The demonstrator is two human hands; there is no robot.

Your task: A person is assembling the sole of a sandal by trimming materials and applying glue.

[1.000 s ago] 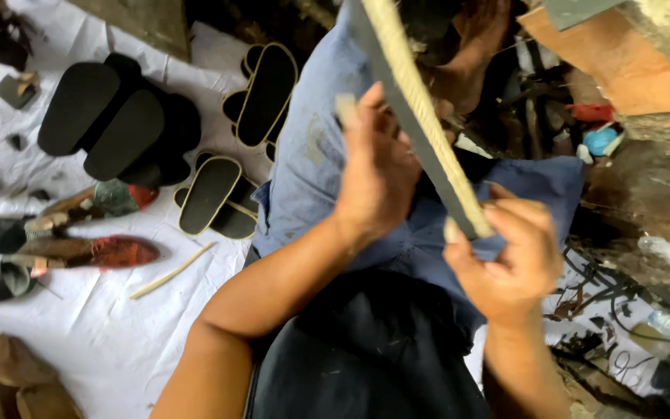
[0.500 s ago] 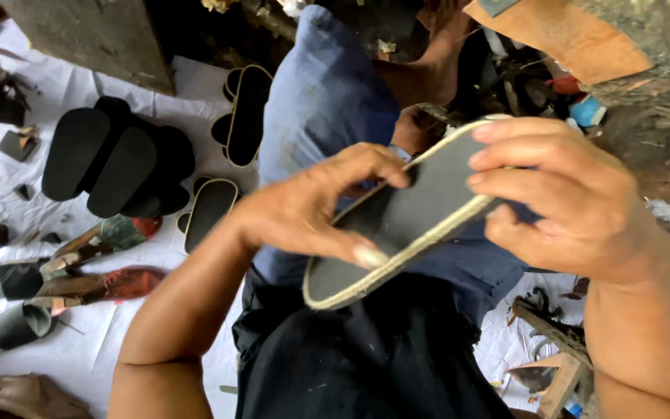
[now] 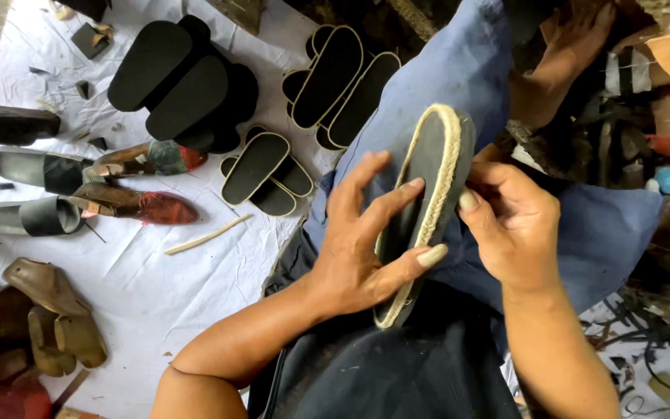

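Sole [image 3: 436,167] in both my hands, one dark piece with a pale braided cord running round its edge, held on its side over my lap. My left hand [image 3: 354,248] cups it from the left, fingers spread along its flat face, thumb hooked under the lower edge. My right hand [image 3: 513,225] pinches the opposite edge, thumb pressed on the braid, fingers curled behind where I cannot see them.

Left of my left fingers, on the white sheet [image 3: 157,295], two rimmed soles [image 3: 261,171] lie crossed; beyond them, farther up, about three more rimmed soles [image 3: 339,81] overlap in a fan. Farther left sits a stack of plain black soles [image 3: 176,81], count unclear. Past those, two finished sandals [image 3: 118,182] lie side by side, and one loose cord strip [image 3: 207,235] lies just below them. Several brown leather pieces [image 3: 48,318] are heaped below my left forearm.
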